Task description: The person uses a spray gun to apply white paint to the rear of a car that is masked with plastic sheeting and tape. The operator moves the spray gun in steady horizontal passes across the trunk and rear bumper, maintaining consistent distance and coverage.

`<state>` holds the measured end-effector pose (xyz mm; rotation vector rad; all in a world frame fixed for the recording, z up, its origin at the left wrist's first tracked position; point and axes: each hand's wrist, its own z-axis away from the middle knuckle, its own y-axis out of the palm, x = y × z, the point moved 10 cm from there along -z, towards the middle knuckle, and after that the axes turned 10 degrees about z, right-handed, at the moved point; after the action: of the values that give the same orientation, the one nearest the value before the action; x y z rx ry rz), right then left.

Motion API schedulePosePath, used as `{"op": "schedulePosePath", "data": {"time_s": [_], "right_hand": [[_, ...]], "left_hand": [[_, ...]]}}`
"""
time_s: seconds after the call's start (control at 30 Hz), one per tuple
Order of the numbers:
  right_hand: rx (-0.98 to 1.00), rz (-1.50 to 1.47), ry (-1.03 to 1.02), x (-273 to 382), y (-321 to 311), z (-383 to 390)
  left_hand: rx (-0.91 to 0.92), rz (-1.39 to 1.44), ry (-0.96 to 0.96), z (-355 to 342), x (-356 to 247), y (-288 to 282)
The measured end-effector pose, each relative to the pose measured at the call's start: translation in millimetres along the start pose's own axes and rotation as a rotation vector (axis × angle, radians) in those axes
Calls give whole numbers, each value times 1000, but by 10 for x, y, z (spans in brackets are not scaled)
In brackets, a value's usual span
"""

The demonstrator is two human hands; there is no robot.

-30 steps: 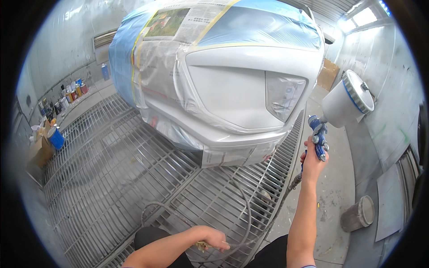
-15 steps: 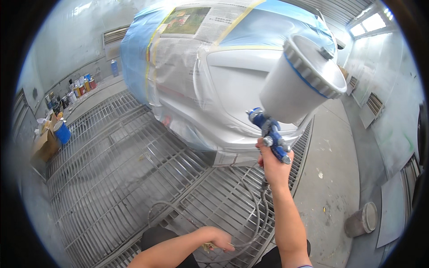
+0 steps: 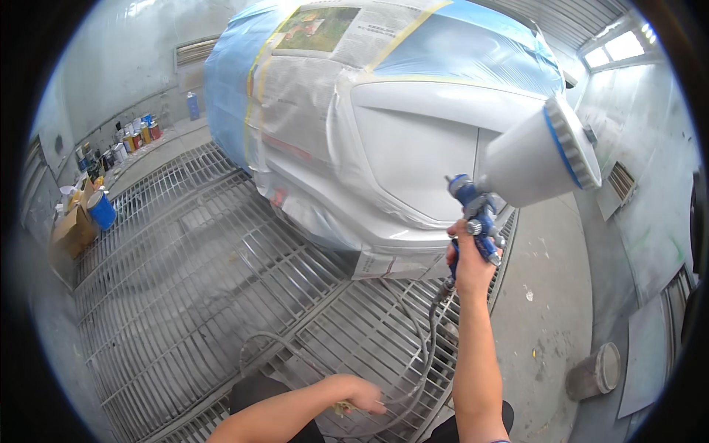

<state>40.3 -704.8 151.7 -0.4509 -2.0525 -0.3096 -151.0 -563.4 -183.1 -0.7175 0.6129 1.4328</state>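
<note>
My right hand (image 3: 473, 262) is wrapped round the handle of a blue and silver spray gun (image 3: 480, 215), held out in front of the car's rear. A large pale grey paint cup (image 3: 528, 161) with a ribbed lid sits on the gun, tilted to the right. Low in the middle, my left hand (image 3: 358, 393) is closed around the grey air hose (image 3: 432, 347), which runs up to the gun's handle. Something yellowish shows under that palm, too small to make out. The white car panel (image 3: 421, 148) faces the gun's nozzle, with a gap between them.
Blue plastic film (image 3: 229, 103) and newspaper (image 3: 295, 96) cover the car around the panel. Metal floor grating (image 3: 185, 273) lies below, crossed by the looped hose. At left are a cardboard box (image 3: 74, 230), a blue bucket (image 3: 101, 210) and several cans (image 3: 136, 139). A dirty bucket (image 3: 594, 371) stands right.
My right hand has moved the spray gun to the right and slightly up. The cup now leans further right, uncovering more of the panel. My left hand stays nearly in place.
</note>
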Motion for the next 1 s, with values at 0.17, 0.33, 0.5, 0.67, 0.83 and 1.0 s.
{"op": "schedulePosePath", "data": {"time_s": [0.17, 0.33, 0.5, 0.67, 0.83, 1.0], "right_hand": [[-192, 55, -33, -138, -713, -152], [-360, 110, -83, -287, -1255, -291], [-524, 127, -61, -438, -1387, -278], [-249, 48, -88, -458, -699, -131], [50, -34, -99, -401, 252, 132], [340, -62, -125, -292, 953, 254]], "left_hand": [[-3, -40, -59, -49, -12, -18], [-32, -36, -110, 1, -87, -91], [-130, -113, -98, 41, -77, -234], [-119, -81, -136, 105, -11, -257], [-111, -77, -124, 152, 13, -238], [-153, -149, -38, 115, 50, -277]]}}
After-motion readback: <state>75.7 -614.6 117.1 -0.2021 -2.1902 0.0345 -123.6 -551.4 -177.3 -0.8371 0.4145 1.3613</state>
